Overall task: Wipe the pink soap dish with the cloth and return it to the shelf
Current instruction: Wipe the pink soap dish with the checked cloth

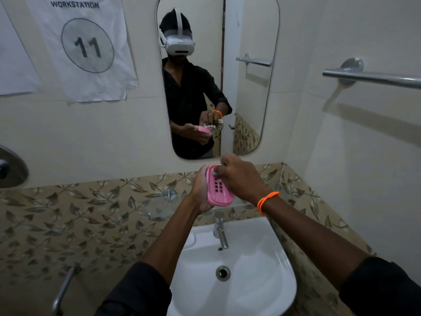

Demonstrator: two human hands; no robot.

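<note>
The pink soap dish (219, 193), slotted in its middle, is held tilted above the sink, cupped from below and the left by my left hand (201, 190). My right hand (240, 176), with an orange bead bracelet on its wrist, presses down on the dish's far end. The cloth is almost fully hidden under that hand; only a pale bit (215, 171) shows at the fingertips, and the mirror reflection shows a striped cloth bunched in it. The clear glass shelf (159, 207) juts from the wall just below and left of the dish.
A white sink (268, 290) with a chrome tap (221, 233) lies directly below my hands. The mirror (250, 99) hangs ahead. A towel rail (373, 77) crosses the right wall. A metal pipe handle (63, 290) sits low on the left.
</note>
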